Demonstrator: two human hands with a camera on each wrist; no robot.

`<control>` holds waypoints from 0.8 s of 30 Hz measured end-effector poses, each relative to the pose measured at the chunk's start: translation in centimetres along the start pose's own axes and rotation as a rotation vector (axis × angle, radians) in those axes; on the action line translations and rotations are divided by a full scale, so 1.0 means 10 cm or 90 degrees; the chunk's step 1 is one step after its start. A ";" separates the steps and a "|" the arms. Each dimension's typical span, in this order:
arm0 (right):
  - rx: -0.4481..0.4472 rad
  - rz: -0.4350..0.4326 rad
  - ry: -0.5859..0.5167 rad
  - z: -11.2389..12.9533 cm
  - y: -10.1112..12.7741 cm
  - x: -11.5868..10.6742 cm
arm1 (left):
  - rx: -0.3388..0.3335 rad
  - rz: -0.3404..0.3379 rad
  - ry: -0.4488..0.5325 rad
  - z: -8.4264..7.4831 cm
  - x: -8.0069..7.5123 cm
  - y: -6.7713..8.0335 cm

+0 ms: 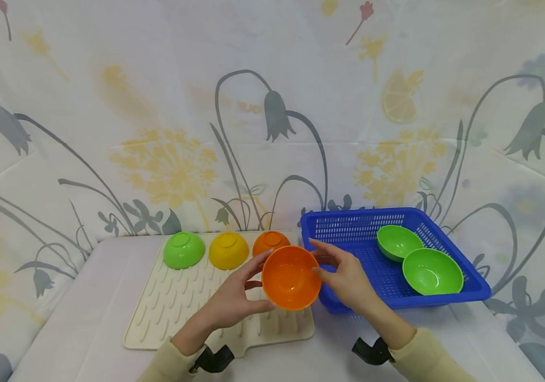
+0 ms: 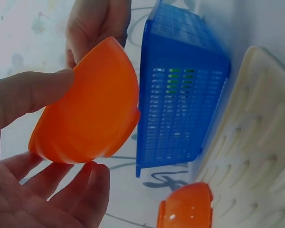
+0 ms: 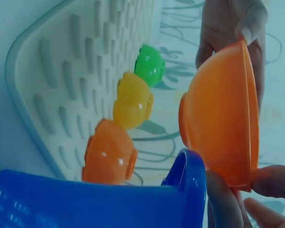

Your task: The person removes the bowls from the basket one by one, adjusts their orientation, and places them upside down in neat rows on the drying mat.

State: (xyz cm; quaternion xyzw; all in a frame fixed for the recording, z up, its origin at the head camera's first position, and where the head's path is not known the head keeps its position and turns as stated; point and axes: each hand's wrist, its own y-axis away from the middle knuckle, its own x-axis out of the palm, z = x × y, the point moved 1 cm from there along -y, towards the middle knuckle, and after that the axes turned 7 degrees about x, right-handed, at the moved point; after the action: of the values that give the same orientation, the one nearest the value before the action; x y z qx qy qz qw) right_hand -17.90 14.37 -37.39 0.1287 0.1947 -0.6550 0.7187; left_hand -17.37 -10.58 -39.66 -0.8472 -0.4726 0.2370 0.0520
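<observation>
Three bowls are sitting upside down along the far edge of the drying mat (image 1: 176,302): a green bowl (image 1: 183,250), a yellow bowl (image 1: 228,250) and an orange bowl on the mat (image 1: 270,242). The left hand (image 1: 231,302) is pinching the held orange bowl (image 1: 291,277) at its left rim, thumb on one side and fingers under the other. That bowl is hanging in the air, tilted with its hollow toward the person, above the mat's right edge and just beside the blue basket (image 1: 344,225). The right hand (image 1: 348,278) is gripping the opposite rim with curled fingers. Two green bowls (image 1: 432,271) are lying hollow-up in the basket.

Risk, as judged: both grips are resting on smooth rim only, so a slip could be dropping the bowl onto the upturned orange one behind it. Its right edge is also riding near the basket's corner and could be catching there.
</observation>
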 end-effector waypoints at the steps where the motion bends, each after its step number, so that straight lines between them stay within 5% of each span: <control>1: -0.008 0.000 -0.004 0.00 0.01 0.01 | 0.003 -0.003 -0.005 0.01 -0.01 0.00; 14: -0.074 -0.016 -0.133 -0.06 0.05 0.07 | 0.013 -0.020 0.110 0.08 -0.07 0.01; 24: -0.032 0.090 -0.193 -0.10 0.02 0.05 | 0.051 -0.068 -0.015 0.05 -0.11 0.05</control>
State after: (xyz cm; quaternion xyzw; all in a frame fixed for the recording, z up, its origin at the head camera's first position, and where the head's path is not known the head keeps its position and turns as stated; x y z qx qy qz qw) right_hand -17.78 14.38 -38.55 0.0237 0.0906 -0.6094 0.7873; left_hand -17.71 -11.81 -39.88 -0.8152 -0.5080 0.2623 0.0929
